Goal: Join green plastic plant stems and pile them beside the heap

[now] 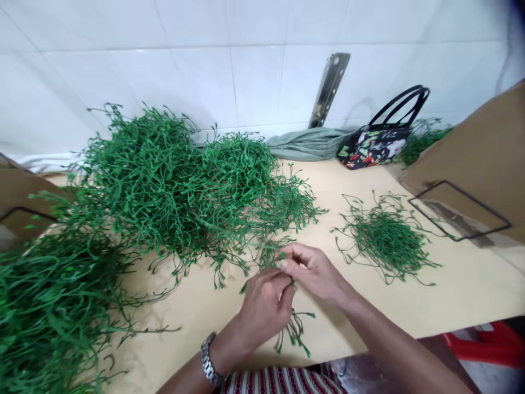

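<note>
Near the table's front edge, my left hand (266,303), with a metal watch at the wrist, is closed round several thin green stems (296,328) whose ends stick out below the fist. Touching its upper side is my right hand (309,271), thumb and fingertips pinched at a green piece by the small pile. Just beyond the hands lies a loose pile of green stems (283,205), joined to a large heap (151,175) on the left. A separate round pile (389,238) rests to the right of the hands.
Another heap of stems (49,306) fills the front left of the cream table (197,323). Against the tiled wall are a grey-green cloth (309,144) and a floral bag (375,145). Brown cardboard (479,158) with a black wire frame (463,238) stands at the right.
</note>
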A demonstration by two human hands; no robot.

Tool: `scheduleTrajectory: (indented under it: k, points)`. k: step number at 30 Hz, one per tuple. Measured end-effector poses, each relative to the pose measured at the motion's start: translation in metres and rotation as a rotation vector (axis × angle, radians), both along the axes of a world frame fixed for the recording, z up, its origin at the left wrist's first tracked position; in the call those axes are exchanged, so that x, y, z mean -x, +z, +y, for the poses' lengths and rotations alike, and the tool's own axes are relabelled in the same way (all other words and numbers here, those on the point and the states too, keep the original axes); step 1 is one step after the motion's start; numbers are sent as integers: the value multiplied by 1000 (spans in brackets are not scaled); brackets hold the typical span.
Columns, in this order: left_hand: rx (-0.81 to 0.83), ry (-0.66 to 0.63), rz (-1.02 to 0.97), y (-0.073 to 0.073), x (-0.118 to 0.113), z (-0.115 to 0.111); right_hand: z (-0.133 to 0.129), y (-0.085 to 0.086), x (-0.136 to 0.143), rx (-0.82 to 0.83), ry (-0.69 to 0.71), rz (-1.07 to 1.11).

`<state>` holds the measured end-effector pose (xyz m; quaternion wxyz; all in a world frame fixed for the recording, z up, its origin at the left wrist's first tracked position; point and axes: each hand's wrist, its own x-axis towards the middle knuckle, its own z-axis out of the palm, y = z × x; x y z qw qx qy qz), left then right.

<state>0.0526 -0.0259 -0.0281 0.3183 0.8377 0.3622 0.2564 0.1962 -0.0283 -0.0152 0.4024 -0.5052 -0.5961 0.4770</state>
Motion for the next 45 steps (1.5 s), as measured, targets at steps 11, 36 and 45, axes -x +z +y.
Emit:
scheduleTrajectory:
  k: [11,36,45]
  points:
    - [-355,357,216,16,46,68,-4,-8,-6,33,-91,42]
    - [285,-236,-306,31,-14,31,-20,39,-60,-223,-598,497]
    - [580,-198,-425,18,-33,31,-3,27,-61,-272,-434,419]
